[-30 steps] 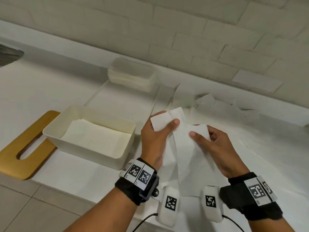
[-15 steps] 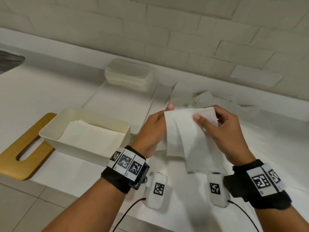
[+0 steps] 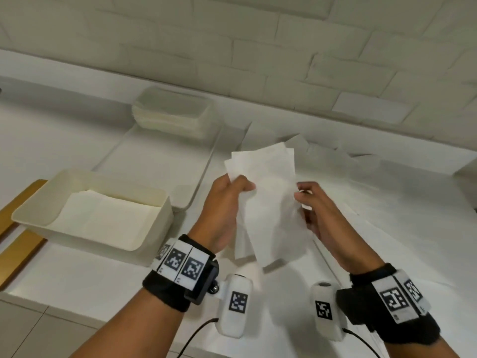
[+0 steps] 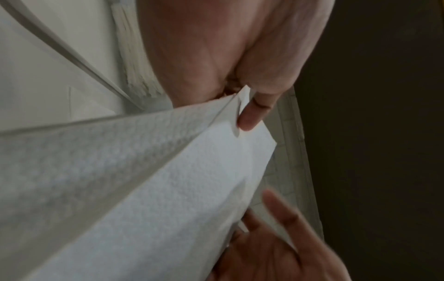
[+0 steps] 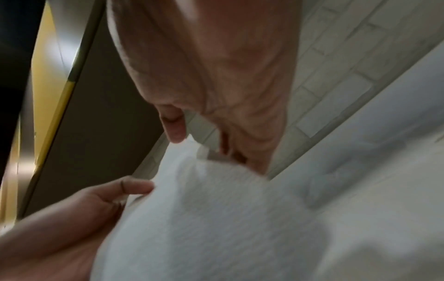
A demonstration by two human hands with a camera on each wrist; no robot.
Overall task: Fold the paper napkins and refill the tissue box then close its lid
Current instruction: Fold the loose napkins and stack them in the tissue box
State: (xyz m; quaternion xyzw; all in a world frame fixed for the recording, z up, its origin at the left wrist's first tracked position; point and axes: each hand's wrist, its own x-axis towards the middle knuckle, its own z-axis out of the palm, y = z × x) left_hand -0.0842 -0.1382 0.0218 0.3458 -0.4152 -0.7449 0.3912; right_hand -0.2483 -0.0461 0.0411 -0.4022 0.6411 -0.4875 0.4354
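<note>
A white paper napkin (image 3: 268,202), folded into a long strip of layers, hangs upright in the air between my hands. My left hand (image 3: 242,186) pinches its left edge with thumb and fingers. My right hand (image 3: 300,196) pinches the right edge at about the same height. In the left wrist view the embossed napkin (image 4: 168,180) runs from the left fingertips (image 4: 250,116) toward the right hand (image 4: 276,247). The right wrist view is blurred, with the napkin (image 5: 216,218) under the right thumb. The open cream tissue box (image 3: 116,240) stands to the left with flat napkins inside.
The wooden lid (image 3: 18,251) with a slot lies left of the box. At the back by the brick wall sits a stack of napkins (image 3: 175,117), on a white tray (image 3: 198,177). Loose unfolded napkins (image 3: 335,156) lie spread at the right.
Both hands have slid from the napkin's top corners down to its side edges. The napkin's top now stands above the fingers and the strip looks narrower.
</note>
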